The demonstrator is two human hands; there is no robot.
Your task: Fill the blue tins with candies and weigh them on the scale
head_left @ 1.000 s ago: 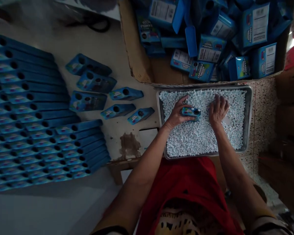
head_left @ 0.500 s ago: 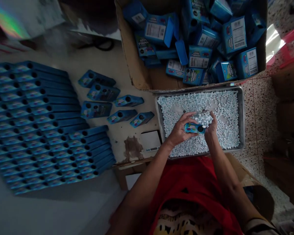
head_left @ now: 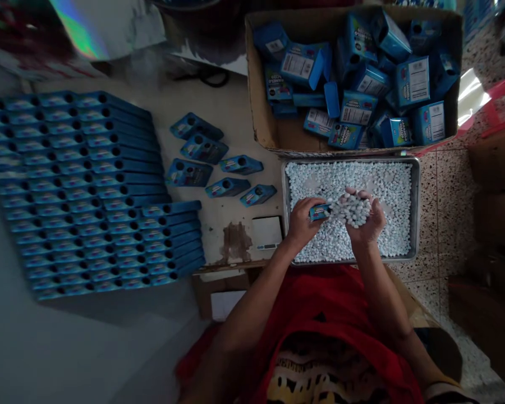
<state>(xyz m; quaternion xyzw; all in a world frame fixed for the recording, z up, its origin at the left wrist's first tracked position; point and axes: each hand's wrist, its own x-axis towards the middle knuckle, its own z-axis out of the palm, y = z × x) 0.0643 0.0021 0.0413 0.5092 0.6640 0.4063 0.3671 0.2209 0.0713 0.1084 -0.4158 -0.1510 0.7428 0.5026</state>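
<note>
Over a metal tray (head_left: 416,213) of small white candies (head_left: 320,241), my left hand (head_left: 302,224) grips a small blue candy box (head_left: 318,211). Its fingers wrap round the box, whose printed end faces up. Beside it, my right hand (head_left: 368,223) is cupped palm up, with a heap of the white candies (head_left: 356,211) in it. The heap reaches across to the right end of the box and hides the box's opening. Some candies between hand and box are blurred.
Behind the tray a cardboard box (head_left: 288,134) holds many blue candy boxes. Left stand stacked blue boxes (head_left: 122,163), with several loose boxes (head_left: 189,173) between. A small scale (head_left: 266,233) lies left of the tray, near a brown stain (head_left: 235,241) at the table edge.
My right hand has turned palm up, its heap of candies now spread out and touching the box's end. The box in my left hand has moved slightly left. The whole view has shifted.
</note>
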